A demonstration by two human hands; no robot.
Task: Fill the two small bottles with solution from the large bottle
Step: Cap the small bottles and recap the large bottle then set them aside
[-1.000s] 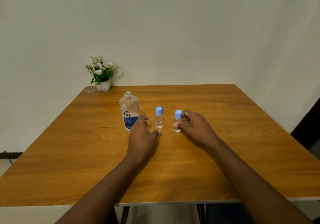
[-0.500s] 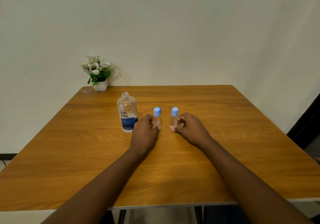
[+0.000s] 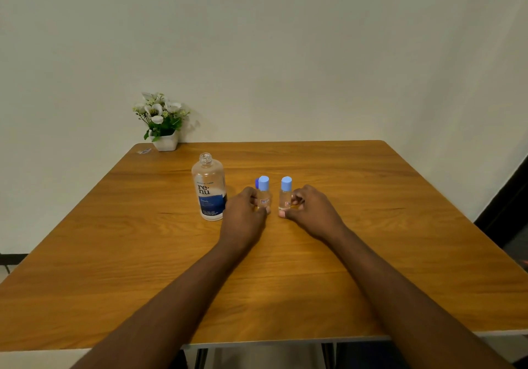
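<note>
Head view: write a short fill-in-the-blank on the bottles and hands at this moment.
1. The large bottle stands with its neck ____.
2. Both small bottles wear ____ caps.
3. The left hand grips the left small bottle; the right hand grips the ____ small bottle.
4. The flower pot sits at the table's far ____ corner.

Missing: uncapped; blue; right; left

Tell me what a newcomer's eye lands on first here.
Two small blue-capped bottles, left bottle and right bottle, stand mid-table, gripped by the left hand and right hand. Left of them stands the uncapped large bottle. A flower pot sits at the far left corner.
</note>
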